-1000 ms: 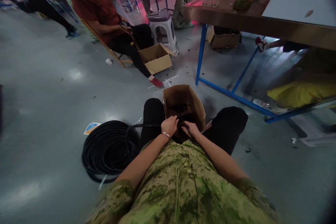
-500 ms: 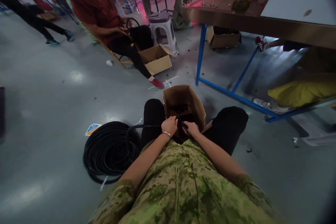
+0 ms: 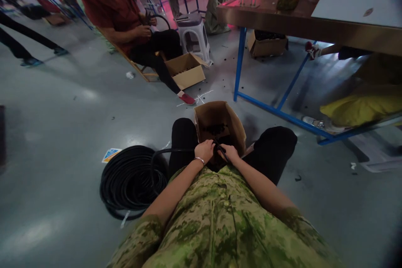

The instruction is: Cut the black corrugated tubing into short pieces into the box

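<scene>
I sit with an open cardboard box [image 3: 234,119] between my knees; small black pieces lie inside it. My left hand [image 3: 204,150], with a bracelet at the wrist, is closed round a black hose [image 3: 171,150] that runs left to a big black coil [image 3: 130,182] on the floor. My right hand [image 3: 230,153] is closed on a dark thin tool at the hose's end, just over the box's near rim. Both hands nearly touch.
A person in a red top [image 3: 116,10] sits on a chair ahead, handling a hose over another cardboard box [image 3: 185,71]. A blue-legged table [image 3: 282,23] stands right, a white stool [image 3: 194,33] behind, a yellow bag [image 3: 361,109] under the table. A walker's legs [image 3: 19,46] pass far left.
My hands and the hose have barely moved. The seated person has raised a hose in both hands, and the walker at the far left has moved further left.
</scene>
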Motion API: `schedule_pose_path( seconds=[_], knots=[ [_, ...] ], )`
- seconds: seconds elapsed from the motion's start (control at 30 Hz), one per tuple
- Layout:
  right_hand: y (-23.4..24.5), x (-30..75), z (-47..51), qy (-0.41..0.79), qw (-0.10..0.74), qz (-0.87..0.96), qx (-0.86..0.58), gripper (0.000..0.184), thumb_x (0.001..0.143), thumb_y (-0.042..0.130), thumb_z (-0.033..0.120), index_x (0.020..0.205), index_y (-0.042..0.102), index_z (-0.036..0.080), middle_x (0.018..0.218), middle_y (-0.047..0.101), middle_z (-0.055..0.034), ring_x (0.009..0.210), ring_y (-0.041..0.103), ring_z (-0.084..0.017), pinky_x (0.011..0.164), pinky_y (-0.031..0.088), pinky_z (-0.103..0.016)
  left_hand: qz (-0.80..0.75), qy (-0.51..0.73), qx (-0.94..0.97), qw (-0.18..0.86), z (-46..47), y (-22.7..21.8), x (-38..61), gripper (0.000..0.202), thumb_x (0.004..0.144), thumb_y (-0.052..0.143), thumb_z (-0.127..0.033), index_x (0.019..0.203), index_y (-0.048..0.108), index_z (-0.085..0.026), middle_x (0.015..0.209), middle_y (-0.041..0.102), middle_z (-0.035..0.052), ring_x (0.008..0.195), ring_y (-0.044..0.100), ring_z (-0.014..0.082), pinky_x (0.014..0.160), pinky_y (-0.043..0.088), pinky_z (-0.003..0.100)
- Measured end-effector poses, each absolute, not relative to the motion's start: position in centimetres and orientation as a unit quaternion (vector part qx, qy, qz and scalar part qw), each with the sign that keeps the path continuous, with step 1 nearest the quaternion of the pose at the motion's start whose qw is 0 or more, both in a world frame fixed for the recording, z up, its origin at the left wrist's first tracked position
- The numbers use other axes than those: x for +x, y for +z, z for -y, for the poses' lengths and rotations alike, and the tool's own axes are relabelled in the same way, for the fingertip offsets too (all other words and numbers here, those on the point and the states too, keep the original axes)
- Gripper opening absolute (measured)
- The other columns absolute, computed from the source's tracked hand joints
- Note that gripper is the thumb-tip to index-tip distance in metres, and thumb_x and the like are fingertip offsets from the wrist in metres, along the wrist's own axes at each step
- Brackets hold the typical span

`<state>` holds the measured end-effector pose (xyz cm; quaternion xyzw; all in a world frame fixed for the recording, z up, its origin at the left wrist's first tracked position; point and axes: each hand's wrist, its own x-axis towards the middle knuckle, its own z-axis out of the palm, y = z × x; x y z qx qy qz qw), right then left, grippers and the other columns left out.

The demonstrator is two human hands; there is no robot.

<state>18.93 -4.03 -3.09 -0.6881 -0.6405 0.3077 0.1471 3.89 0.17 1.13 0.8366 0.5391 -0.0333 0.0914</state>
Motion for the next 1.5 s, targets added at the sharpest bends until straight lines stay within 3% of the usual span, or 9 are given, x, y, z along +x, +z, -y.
schedule_pose_path(
  seconds=[0.27,0.43,0.63,0.77,1.0,1.2,1.37,1.43,1.5],
  knots=[
    [-5.0,19.5,3.4,0.349,0.246,0.552,-0.716,0.017,0.075,0.064,0.036,0.086,0.07,0.024,0.075,0.071,-0.0006,0.069,0.065,-0.018,0.059,0.044,-0.022,-0.532,-0.042,0.841,0.084,-0.2,0.4,3.9,0.03,0.094,0.037,-0.032,0.105,0.062,-0.019,0.101,0.066,0.0082,0.091,0.062,0.0203,0.073,0.043,0.029],
    [-4.8,19.5,3.3,0.437,0.301,0.493,-0.69,0.028,0.075,0.062,0.042,0.095,0.067,0.022,0.059,0.063,0.0034,0.048,0.058,-0.014,0.048,0.043,-0.022,-0.538,-0.026,0.837,0.1,0.1,0.9,3.9,0.033,0.094,0.038,-0.036,0.113,0.061,-0.021,0.105,0.066,0.007,0.092,0.063,0.0193,0.074,0.043,0.028],
    [-2.0,19.2,4.5,0.236,0.193,0.626,-0.718,0.04,0.078,0.061,0.045,0.112,0.058,0.025,0.081,0.072,-0.0041,0.076,0.066,-0.021,0.065,0.041,-0.024,-0.565,-0.029,0.811,0.152,0.4,2.3,4.1,0.055,0.097,0.018,-0.049,0.102,0.066,-0.024,0.094,0.071,0.0047,0.084,0.065,0.0168,0.066,0.041,0.024],
    [-1.0,18.9,5.1,0.179,0.13,0.709,-0.67,0.037,0.081,0.055,0.037,0.115,0.054,0.022,0.094,0.072,-0.0102,0.083,0.065,-0.023,0.071,0.038,-0.026,-0.575,-0.064,0.798,0.171,0.4,2.9,4.4,0.064,0.094,0.018,-0.058,0.088,0.07,-0.02,0.087,0.071,0.0076,0.082,0.066,0.0192,0.065,0.042,0.025],
    [-1.3,18.6,4.8,0.217,0.141,0.675,-0.691,0.043,0.078,0.06,0.036,0.116,0.049,0.022,0.102,0.069,-0.0062,0.088,0.064,-0.021,0.068,0.039,-0.024,-0.626,-0.062,0.752,0.194,-0.3,2.7,4.9,0.052,0.096,0.027,-0.048,0.092,0.07,-0.019,0.096,0.071,0.0089,0.089,0.066,0.0195,0.068,0.044,0.025],
    [-1.5,18.6,4.7,0.228,0.159,0.651,-0.706,0.035,0.076,0.064,0.039,0.105,0.058,0.021,0.101,0.068,-0.0076,0.089,0.064,-0.021,0.073,0.042,-0.027,-0.643,-0.037,0.741,0.19,-0.3,2.4,4.6,0.053,0.096,0.026,-0.05,0.091,0.069,-0.019,0.093,0.071,0.0085,0.087,0.066,0.019,0.068,0.044,0.025],
    [-2.3,19.2,4.3,0.312,0.268,0.573,-0.708,0.024,0.071,0.066,0.036,0.088,0.064,0.02,0.084,0.07,-0.0041,0.08,0.064,-0.02,0.068,0.043,-0.026,-0.594,-0.014,0.777,0.208,-0.2,2.4,4.0,0.04,0.094,0.034,-0.048,0.103,0.066,-0.024,0.099,0.071,0.0029,0.092,0.065,0.0177,0.074,0.046,0.025],
    [-2.7,19.6,3.9,0.381,0.347,0.482,-0.708,0.023,0.068,0.066,0.039,0.079,0.061,0.019,0.07,0.066,-0.001,0.068,0.061,-0.018,0.06,0.043,-0.025,-0.567,0.018,0.794,0.219,-0.2,2.5,3.7,0.03,0.091,0.044,-0.039,0.113,0.061,-0.027,0.111,0.068,-0.0006,0.1,0.063,0.0157,0.081,0.046,0.024],
    [-3.0,20.1,3.6,0.453,0.427,0.379,-0.685,0.029,0.064,0.067,0.043,0.076,0.058,0.019,0.06,0.061,0.0023,0.055,0.056,-0.015,0.051,0.04,-0.024,-0.551,0.035,0.804,0.222,0.0,2.7,3.5,0.033,0.088,0.049,-0.03,0.12,0.057,-0.028,0.118,0.066,-0.0017,0.104,0.061,0.0146,0.086,0.046,0.023]
  ],
)
